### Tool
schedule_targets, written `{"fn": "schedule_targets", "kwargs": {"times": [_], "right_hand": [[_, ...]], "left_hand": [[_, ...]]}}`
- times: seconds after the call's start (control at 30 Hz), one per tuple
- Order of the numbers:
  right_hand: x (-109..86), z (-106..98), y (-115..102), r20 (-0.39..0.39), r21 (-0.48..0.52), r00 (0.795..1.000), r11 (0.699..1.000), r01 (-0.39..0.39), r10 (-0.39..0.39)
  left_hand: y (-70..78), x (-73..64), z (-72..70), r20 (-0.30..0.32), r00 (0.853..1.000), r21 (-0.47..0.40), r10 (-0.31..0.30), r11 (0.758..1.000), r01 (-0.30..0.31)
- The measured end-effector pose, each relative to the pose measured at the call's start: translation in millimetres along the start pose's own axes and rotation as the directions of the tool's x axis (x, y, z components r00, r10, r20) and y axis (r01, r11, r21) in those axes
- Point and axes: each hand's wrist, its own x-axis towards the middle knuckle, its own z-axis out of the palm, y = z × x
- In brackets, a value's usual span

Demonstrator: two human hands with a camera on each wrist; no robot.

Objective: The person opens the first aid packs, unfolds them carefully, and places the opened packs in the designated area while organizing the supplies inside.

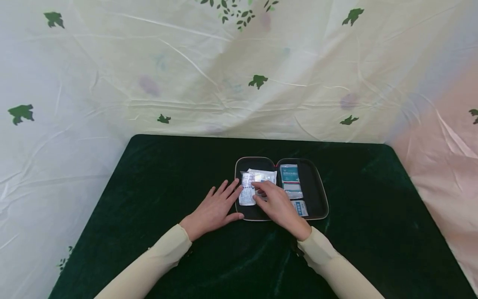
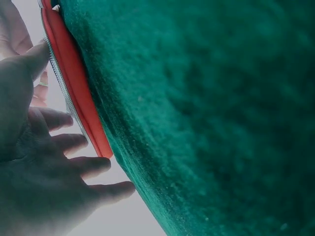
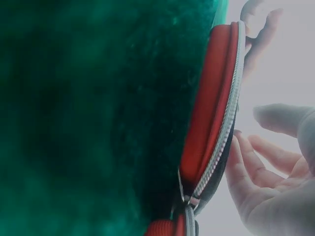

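Note:
An unfolded zip case (image 1: 315,182), black inside, lies on the table; its red outer side (image 3: 209,103) and metal zipper teeth show in the wrist views. My left hand (image 1: 214,209) spreads its fingers at the case's left rim, thumb near the front edge. Over the left half, my right hand (image 1: 278,205) hovers with fingers bent and thumb apart from them. Its fingertips are close to a white printed packet (image 1: 246,193); contact is hard to make out. Behind that lies another clear-and-white packet (image 1: 266,176), partly covered by the right hand.
In the case's right half lie a teal-and-white packet (image 1: 290,176) and a smaller blue-and-white packet (image 1: 301,208), partly behind the right hand. Dark green velvety cloth (image 1: 168,166) covers the table. A pale curtain (image 1: 209,83) with green prints hangs behind.

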Motion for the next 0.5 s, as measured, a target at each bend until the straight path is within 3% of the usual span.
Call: {"fn": "schedule_targets", "kwargs": {"times": [0.33, 0.5], "right_hand": [[1.3, 3.6, -1.9, -0.003, 0.071, 1.000, 0.997, 0.000, 0.000], [-0.7, 1.9, -1.7, -0.045, 0.102, 0.998, 0.994, -0.048, 0.052]], "left_hand": [[0.8, -0.3, -0.4, 0.006, 1.000, 0.002, -0.007, 1.000, 0.007], [1.0, -1.4, -1.4, 0.005, 1.000, -0.016, -0.008, 1.000, 0.009]]}}
